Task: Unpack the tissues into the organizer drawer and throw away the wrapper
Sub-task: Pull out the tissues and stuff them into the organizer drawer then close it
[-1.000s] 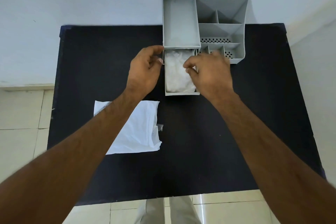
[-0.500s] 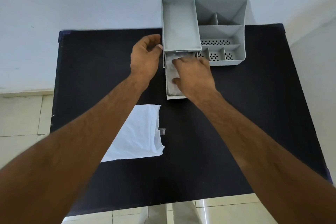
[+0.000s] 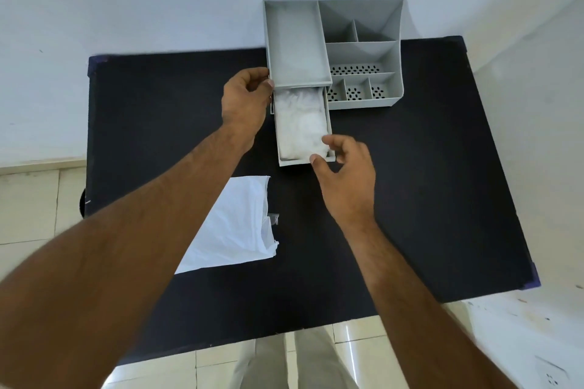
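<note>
A grey desk organizer [image 3: 363, 50] stands at the far edge of a black table [image 3: 410, 199]. Its drawer [image 3: 292, 163] is pulled out toward me and holds white tissues [image 3: 300, 123]. My left hand [image 3: 245, 101] grips the organizer's left front corner beside the drawer. My right hand [image 3: 346, 174] is at the drawer's front right corner, thumb and fingers apart and touching the drawer front, nothing held. The white plastic wrapper [image 3: 234, 224] lies flat on the table near me, partly hidden by my left forearm.
The organizer's top tray and small perforated compartments [image 3: 357, 91] hold nothing visible. A white wall runs behind the table. Tiled floor shows to the left and below, and my trouser legs show at the table's near edge.
My right hand has lifted off the tissues and drawn back to the drawer's front right corner. The left hand stays at the organizer's corner. The tissues are uncovered.
</note>
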